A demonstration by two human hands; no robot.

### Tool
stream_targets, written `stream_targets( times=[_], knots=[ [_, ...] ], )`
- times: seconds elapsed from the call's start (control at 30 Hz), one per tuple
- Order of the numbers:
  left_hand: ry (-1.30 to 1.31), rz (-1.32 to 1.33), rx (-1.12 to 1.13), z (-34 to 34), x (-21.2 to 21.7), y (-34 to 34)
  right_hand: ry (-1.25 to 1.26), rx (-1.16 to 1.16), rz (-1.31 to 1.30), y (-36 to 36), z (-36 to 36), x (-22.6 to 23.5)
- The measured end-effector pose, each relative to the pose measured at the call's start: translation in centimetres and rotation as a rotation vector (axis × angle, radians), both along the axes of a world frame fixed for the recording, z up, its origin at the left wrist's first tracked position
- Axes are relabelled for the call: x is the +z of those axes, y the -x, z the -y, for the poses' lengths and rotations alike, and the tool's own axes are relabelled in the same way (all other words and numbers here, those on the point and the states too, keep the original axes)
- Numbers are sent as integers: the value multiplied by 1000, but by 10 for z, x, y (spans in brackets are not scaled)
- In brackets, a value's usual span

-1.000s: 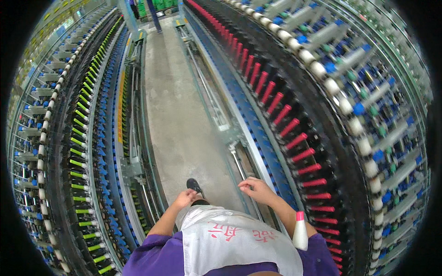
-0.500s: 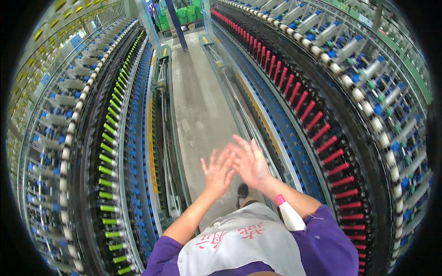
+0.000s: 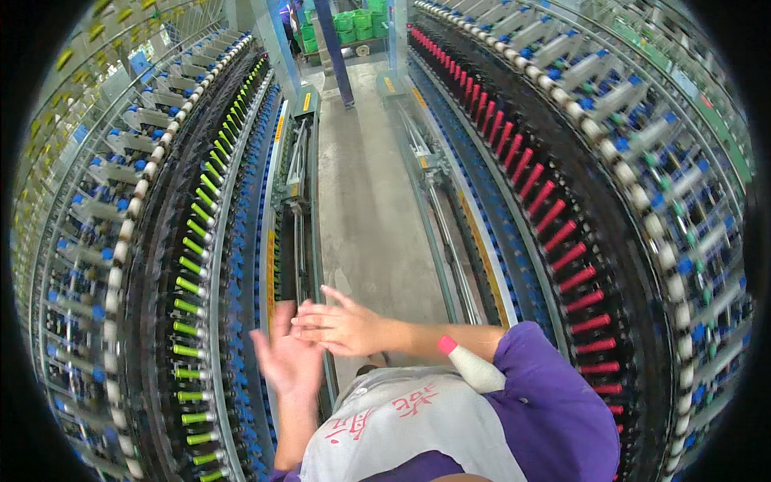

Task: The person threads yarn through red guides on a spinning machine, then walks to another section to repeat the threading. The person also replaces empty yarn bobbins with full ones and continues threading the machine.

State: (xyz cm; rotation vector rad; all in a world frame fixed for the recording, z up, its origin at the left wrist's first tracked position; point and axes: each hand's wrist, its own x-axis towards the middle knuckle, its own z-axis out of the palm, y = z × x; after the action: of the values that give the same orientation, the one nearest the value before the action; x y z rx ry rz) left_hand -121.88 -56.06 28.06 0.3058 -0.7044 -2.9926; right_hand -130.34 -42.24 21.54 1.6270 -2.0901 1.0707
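Note:
Both my hands are held low over the left side of the aisle, empty. My left hand (image 3: 291, 358) is upright with its palm showing and fingers spread, slightly blurred. Across it reaches my right hand (image 3: 347, 328), fingers stretched out, their tips overlapping the left fingers; whether they touch I cannot tell. A yarn bobbin (image 3: 475, 369) with white yarn and a pink tip leans beside my right forearm at the edge of my grey apron (image 3: 418, 410). Neither hand grips it.
Spinning frames line both sides: green bobbin tubes (image 3: 190, 286) on the left, pink tubes (image 3: 569, 257) on the right. Low rails (image 3: 299, 205) border the concrete aisle (image 3: 365, 209). Ahead stand a dark blue post (image 3: 336, 60), green bins (image 3: 353, 28) and another person (image 3: 288, 20).
My hands have swung down and left, the right forearm now lying across my front. The view has shifted so the aisle and machines sit further right. The bobbin has tilted more with my arm.

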Motion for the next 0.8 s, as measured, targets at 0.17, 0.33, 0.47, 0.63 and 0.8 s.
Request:
stream_targets(
  times=[0.17, 0.33, 0.47, 0.63, 0.8],
  knots=[
    [292, -441, 41, 91, 22, 145, -649, -185, 341, 185, -24, -63],
    [845, -633, -277, 40, 90, 363, -649, -187, 415, 328, -40, -85],
    [383, -823, -716, -41, 158, 456, -502, -345, 642, 449, -53, -88],
    [-278, -734, -1147, -116, 181, 600, -395, -338, 674, 629, -76, -90],
    [-1003, -776, -1048, -159, 198, 756, -439, -293, 732, 814, -86, -43]
  ],
)
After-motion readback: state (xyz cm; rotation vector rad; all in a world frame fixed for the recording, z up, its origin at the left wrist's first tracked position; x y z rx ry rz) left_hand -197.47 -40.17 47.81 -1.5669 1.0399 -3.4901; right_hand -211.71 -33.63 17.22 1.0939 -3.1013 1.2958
